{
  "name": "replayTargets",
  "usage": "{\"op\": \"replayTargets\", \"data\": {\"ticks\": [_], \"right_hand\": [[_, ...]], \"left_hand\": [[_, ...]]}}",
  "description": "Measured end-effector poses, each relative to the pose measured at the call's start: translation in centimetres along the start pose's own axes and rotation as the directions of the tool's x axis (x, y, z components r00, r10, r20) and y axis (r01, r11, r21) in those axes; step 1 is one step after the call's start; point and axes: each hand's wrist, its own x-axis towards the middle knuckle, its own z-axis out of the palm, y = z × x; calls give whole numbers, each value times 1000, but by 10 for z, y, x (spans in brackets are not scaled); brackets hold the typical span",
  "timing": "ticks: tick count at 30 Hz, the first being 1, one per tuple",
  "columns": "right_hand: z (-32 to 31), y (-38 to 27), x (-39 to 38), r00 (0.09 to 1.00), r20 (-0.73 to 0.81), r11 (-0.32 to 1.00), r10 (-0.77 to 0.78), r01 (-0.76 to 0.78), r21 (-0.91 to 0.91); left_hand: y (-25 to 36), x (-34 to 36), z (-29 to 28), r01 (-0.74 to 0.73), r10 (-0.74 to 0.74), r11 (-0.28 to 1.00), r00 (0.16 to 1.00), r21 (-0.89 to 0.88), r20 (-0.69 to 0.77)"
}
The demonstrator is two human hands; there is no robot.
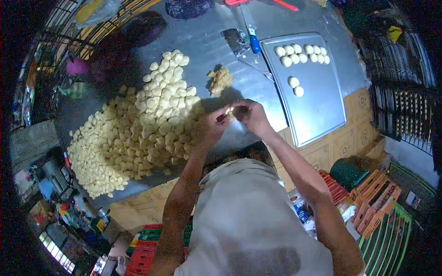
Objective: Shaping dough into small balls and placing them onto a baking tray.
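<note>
My left hand (217, 120) and my right hand (253, 116) meet over the metal table's near edge. Both have their fingers closed around a small pale piece of dough (229, 111), mostly hidden by the fingers. Just beyond them lies a crumbly tan lump (220, 81) that looks like filling. A large heap of pale dough pieces (168, 108) spreads to my left. On my right is a shallow metal tray (320, 108) carrying small groups of round white dough balls (294, 59), with a pair (298, 91) set nearer to me.
A blue-handled knife (253, 40) lies beyond the tray's far left corner, beside a dark plastic packet (235, 42). Dark bundles (189, 8) sit at the table's far edge. Orange crates (375, 202) and a green rack (386, 239) stand low at the right; red crates (142, 250) at the left.
</note>
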Motion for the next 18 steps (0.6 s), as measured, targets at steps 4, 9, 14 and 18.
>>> {"op": "replayTargets", "data": {"ticks": [4, 9, 14, 18], "right_hand": [[-8, 13, 6, 974, -20, 974, -225, 224, -37], [-25, 12, 1, 870, 163, 764, -465, 488, -422], [-25, 29, -4, 858, 208, 721, -470, 509, -470], [-33, 50, -15, 929, 266, 669, -257, 369, -645]], "left_hand": [[15, 1, 8, -14, 21, 978, 999, 209, -28], [-20, 8, 25, 33, -20, 986, 997, 164, -81], [-36, 7, 27, 17, 1, 970, 997, 244, -72], [-38, 2, 26, -114, 128, 850, 992, 515, 8]]}}
